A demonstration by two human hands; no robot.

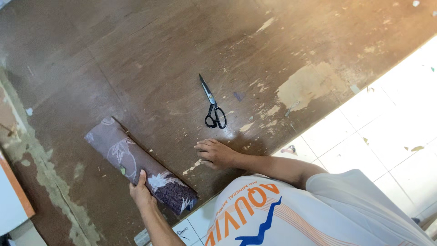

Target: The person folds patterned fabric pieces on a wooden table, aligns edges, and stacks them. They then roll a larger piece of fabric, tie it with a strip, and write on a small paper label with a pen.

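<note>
Where the worn brown wooden surface [150, 54] meets its near edge, lies a rolled bundle of mauve-brown fabric printed with pale leaves and flowers [136, 164], long axis slanting from upper left, farther in on the surface, down to lower right at the near edge, where the darker purple end just reaches the rim. Sits directly against the left hand [141, 191], which comes up from below and rests on the lower flank of the roll, past its middle toward the near end; fingers flat and together along the cloth, thumb side hidden, so pressing or steadying rather than clearly gripping. Cannot tell whether closed around anything. Left forearm bare, rising from the bottom of the view, roughly square to the roll's axis.

Off to the right, apart from the roll: the right hand [214, 153], palm down on bare wood, fingers loosely spread, holding nothing, arm bent across from a white printed shirt [291, 214]. Beyond that hand, near but not touching, black-handled steel scissors [212, 105], closed, blades pointing away up-left, handles nearest the right hand. White tiled floor [391, 123] beyond the surface's right edge.
</note>
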